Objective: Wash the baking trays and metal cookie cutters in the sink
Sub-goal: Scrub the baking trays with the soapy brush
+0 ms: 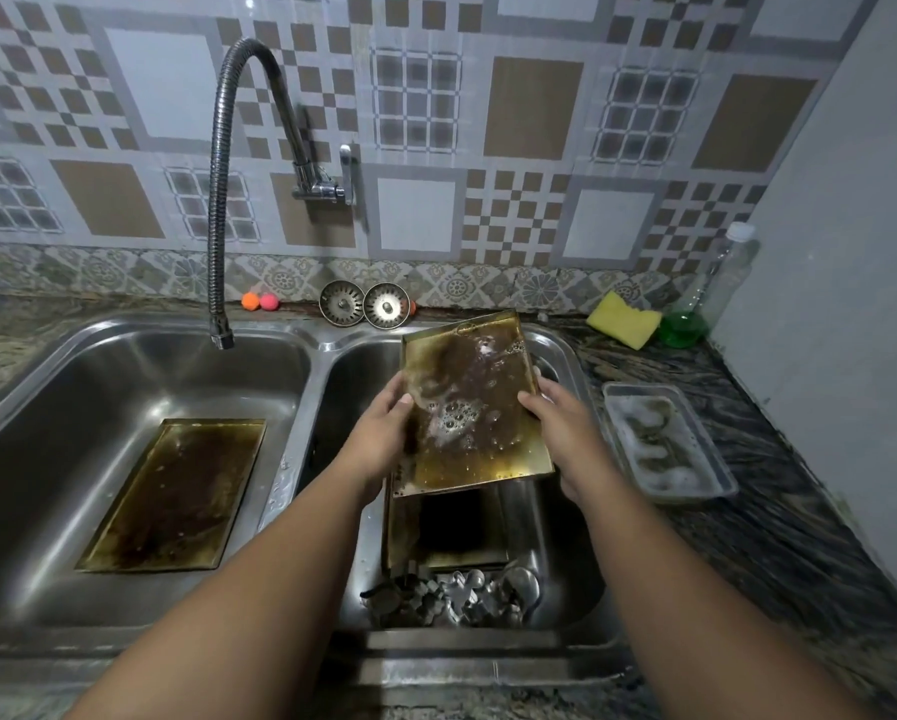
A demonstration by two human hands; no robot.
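I hold a stained, soapy baking tray (469, 402) above the right basin (571, 563) of the steel double sink. My left hand (384, 431) grips its left edge and my right hand (560, 423) grips its right edge. Under it another dark tray (451, 532) lies in the right basin. Several metal cookie cutters (456, 595) are piled at that basin's near end. A third browned tray (176, 493) lies flat in the left basin (61, 407).
The flexible tap (220, 200) hangs over the left basin with no water running. Two sink strainers (365, 302) lean on the back wall. On the right counter are a yellow sponge (624, 319), a green soap bottle (706, 298) and a plastic tub (667, 441) of suds.
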